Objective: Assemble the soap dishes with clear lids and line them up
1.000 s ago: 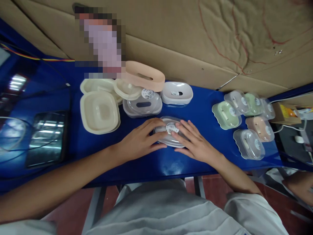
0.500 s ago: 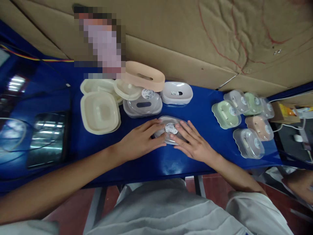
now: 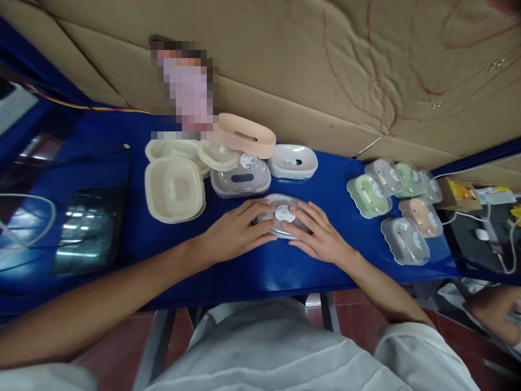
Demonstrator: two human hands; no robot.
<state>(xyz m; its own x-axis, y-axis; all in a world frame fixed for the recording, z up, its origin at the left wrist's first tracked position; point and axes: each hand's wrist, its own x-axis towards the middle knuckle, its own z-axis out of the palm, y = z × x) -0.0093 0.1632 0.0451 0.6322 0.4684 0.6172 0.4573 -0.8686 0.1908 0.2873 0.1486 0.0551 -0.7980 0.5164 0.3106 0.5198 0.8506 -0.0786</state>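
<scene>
Between the two hands, on the blue table (image 3: 252,277), sits an oval container (image 3: 281,230) under a clear lid bearing a round white label (image 3: 285,213). The left hand (image 3: 234,232) lies over its left end, fingers extended and loosely apart. The right hand (image 3: 323,238) covers the right end, fingers spread across the lid toward the label. Whether either thumb presses on the rim is hard to tell from this angle.

Just beyond the hands, slightly to the left, is a lidded grey container (image 3: 240,184). Directly beyond the hands is a white oval container (image 3: 293,170) with a slotted top. Behind the grey container, a peach slotted piece (image 3: 254,145) leans at a tilt beside a small cream dish (image 3: 218,157). Forward-left of the left hand, a rounded-square cream tray (image 3: 175,190) rests on a stack.

Well to the left of the left hand lies a dark glossy panel (image 3: 89,231). Right of the right hand stands a group of clear-lidded boxes (image 3: 402,243) in grey, green and peach. Farther right is an open cardboard box (image 3: 462,196).
</scene>
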